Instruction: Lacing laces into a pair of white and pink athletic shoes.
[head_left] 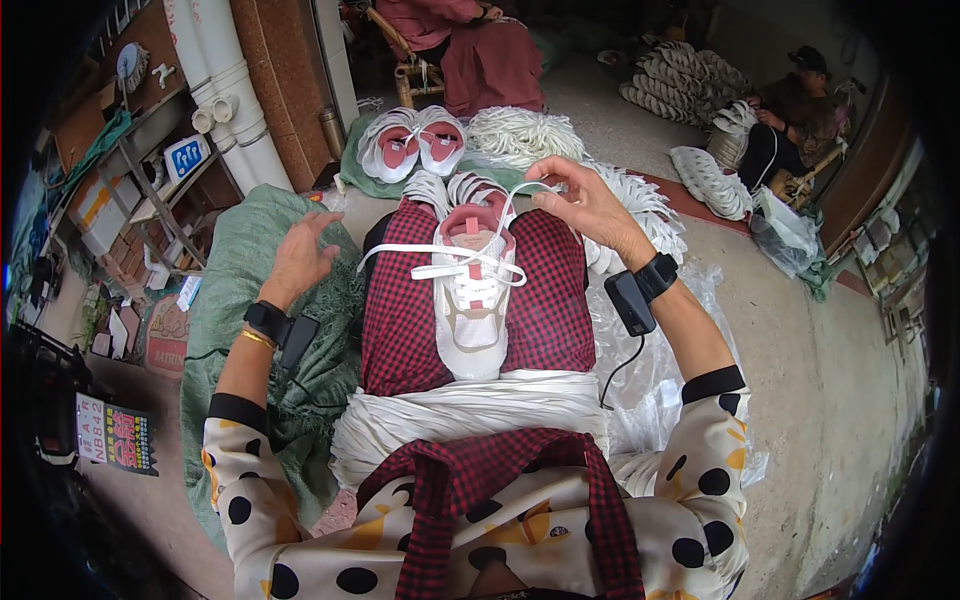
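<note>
A white sneaker [472,335] with beige trim and a pink lining lies on my lap, toe toward me, on a red-and-black checked apron [405,330]. Its white shoelace [395,248] crosses over the tongue in a loose loop, and one end sticks out to the left. My right hand [598,215] pinches the other end of the lace between thumb and fingers, lifted above the sneaker's right side. Off to the left, over a green woven sack, my left hand [304,258] is open and empty, fingers apart. Both wrists carry black strapped devices.
Beyond my knees are a pair of white-and-pink shoes [400,145] and a heap of white laces [525,135]. The green sack [235,300] lies at my left, clear plastic [650,370] at my right. Two people sit farther back, near stacked shoe parts [680,85].
</note>
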